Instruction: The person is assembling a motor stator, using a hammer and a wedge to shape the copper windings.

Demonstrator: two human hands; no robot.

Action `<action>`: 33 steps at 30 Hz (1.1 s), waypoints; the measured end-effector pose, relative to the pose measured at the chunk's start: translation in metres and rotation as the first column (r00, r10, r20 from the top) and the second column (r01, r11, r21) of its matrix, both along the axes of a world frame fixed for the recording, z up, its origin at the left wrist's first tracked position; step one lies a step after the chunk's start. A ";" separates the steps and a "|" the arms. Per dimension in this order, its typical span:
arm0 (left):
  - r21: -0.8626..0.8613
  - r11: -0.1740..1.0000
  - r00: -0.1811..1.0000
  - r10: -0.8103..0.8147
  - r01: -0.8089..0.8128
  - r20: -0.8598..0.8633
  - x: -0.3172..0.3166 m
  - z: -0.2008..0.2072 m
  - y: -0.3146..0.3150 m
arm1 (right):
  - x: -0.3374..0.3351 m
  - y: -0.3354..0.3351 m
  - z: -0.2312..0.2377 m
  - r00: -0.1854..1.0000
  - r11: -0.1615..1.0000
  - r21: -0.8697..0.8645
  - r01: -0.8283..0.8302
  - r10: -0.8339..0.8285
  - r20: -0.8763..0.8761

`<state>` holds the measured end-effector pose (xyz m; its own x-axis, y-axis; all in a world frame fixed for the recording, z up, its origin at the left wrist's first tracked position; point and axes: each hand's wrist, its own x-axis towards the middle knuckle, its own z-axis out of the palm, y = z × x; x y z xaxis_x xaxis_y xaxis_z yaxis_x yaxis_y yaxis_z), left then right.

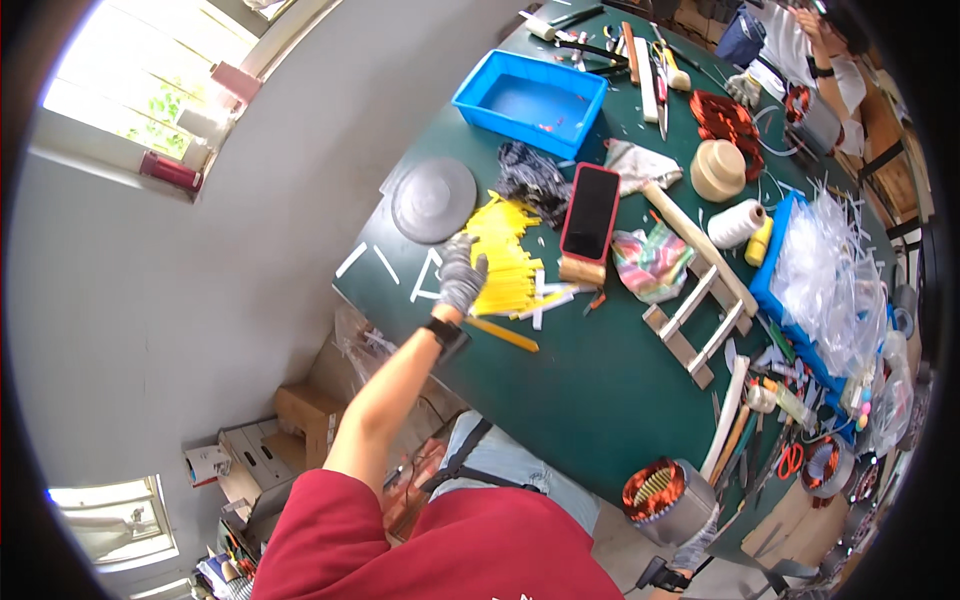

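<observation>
My left hand (463, 276), in a grey glove, is over the left edge of a spread of yellow strips (505, 262). Its thumb stands apart from the fingers, and I see nothing gripped in it. One loose yellow strip (503, 334) lies nearer to me, below the pile. By the table's near edge is a motor stator (682, 508), a grey metal cylinder with copper-orange windings and pale strips inside. Against its lower right side is my gloved right hand (697, 543), holding it; part of that hand is hidden.
On the green table (560, 400) are a round grey lid (433, 200), a blue tray (530, 102), a red-edged phone (590, 212) and a wooden frame (702, 318). Tools crowd the right side beside a blue bin of clear plastic (825, 285). Another person (815, 60) sits far right.
</observation>
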<state>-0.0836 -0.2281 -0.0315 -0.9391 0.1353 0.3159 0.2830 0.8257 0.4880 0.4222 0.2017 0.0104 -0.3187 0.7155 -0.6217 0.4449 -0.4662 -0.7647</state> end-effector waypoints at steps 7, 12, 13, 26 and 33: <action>-0.703 0.531 0.785 0.107 0.473 0.610 -0.106 0.084 -0.038 | -0.006 0.004 0.014 0.990 0.999 0.051 0.015 -0.022 0.141; -0.592 0.556 0.749 -0.089 0.584 0.656 -0.138 0.060 -0.091 | -0.007 0.003 0.026 0.978 0.998 0.063 0.021 -0.034 0.204; -0.503 0.629 0.735 -0.167 0.592 0.657 -0.143 0.059 -0.098 | -0.010 0.002 0.028 0.977 0.998 0.067 0.019 -0.033 0.211; -0.424 0.787 0.813 -0.162 0.448 0.559 -0.154 0.050 -0.114 | -0.009 0.003 0.042 0.966 0.997 0.077 -0.013 -0.007 0.257; -0.264 0.958 0.823 0.236 -0.109 0.516 -0.208 0.004 -0.156 | -0.004 0.002 0.042 0.968 0.997 0.077 -0.028 0.008 0.249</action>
<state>-0.2917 -0.3843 -0.0277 -0.9639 -0.0411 -0.2632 -0.1288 0.9367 0.3256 0.4181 0.2033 0.0520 -0.1747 0.7612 -0.6245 0.6337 -0.3985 -0.6631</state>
